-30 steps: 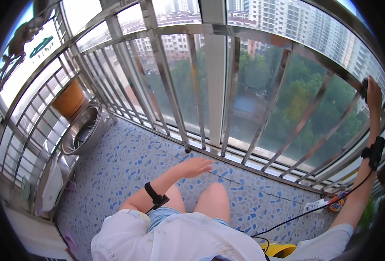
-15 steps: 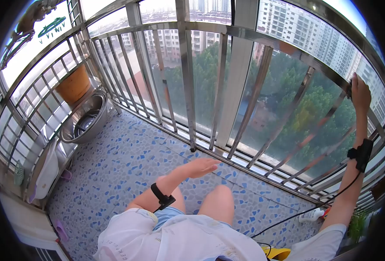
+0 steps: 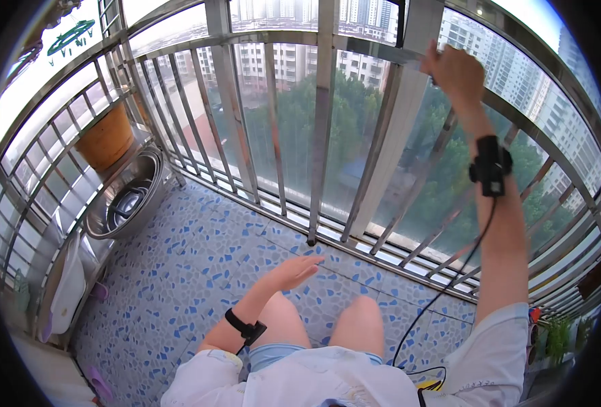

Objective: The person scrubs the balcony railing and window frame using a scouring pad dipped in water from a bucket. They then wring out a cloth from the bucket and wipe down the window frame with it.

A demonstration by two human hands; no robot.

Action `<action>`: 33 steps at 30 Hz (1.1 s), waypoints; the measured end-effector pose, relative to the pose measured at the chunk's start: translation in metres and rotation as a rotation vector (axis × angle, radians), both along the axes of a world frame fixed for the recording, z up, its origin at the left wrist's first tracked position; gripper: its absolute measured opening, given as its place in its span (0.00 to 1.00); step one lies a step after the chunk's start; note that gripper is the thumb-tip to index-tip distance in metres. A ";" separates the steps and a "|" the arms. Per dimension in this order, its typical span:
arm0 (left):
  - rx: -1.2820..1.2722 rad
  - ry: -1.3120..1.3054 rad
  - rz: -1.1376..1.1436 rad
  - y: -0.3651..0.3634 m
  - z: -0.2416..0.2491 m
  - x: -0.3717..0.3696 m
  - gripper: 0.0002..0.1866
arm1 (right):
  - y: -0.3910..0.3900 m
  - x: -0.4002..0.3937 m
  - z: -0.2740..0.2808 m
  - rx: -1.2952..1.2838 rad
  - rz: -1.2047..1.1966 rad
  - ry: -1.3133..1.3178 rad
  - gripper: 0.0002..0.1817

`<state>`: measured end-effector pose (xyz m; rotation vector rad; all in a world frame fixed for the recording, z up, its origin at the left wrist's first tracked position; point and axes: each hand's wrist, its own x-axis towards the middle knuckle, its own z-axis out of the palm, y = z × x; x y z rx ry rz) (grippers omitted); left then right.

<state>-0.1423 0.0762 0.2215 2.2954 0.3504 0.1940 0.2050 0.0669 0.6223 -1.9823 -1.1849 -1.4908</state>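
My right hand point(image 3: 455, 73) is closed at the top metal rail point(image 3: 511, 112), beside the white window post. Something dark shows under its fingers, too small to make out. A black device is strapped round that wrist, with a cable running down. My left hand point(image 3: 292, 273) hangs over the blue-speckled floor point(image 3: 198, 271), its fingers stretched out and touching nothing. Its wrist bears a black band with a small box. Vertical metal bars point(image 3: 322, 122) stand in front of the window glass.
Metal bowls point(image 3: 127, 197) and an orange-brown pot point(image 3: 105, 138) stand on a rack at the left. Lilac slippers point(image 3: 101, 384) lie at the lower left. Green plants point(image 3: 557, 339) are at the lower right. The cable crosses in front of the bars.
My right hand has moved left along the top rail, from the far right to near the window post. My left hand has shifted slightly left and down. The view has turned a little.
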 end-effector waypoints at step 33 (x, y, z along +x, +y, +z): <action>-0.222 -0.145 0.317 0.016 -0.044 -0.083 0.48 | 0.141 -0.124 -0.013 0.181 0.259 -0.151 0.31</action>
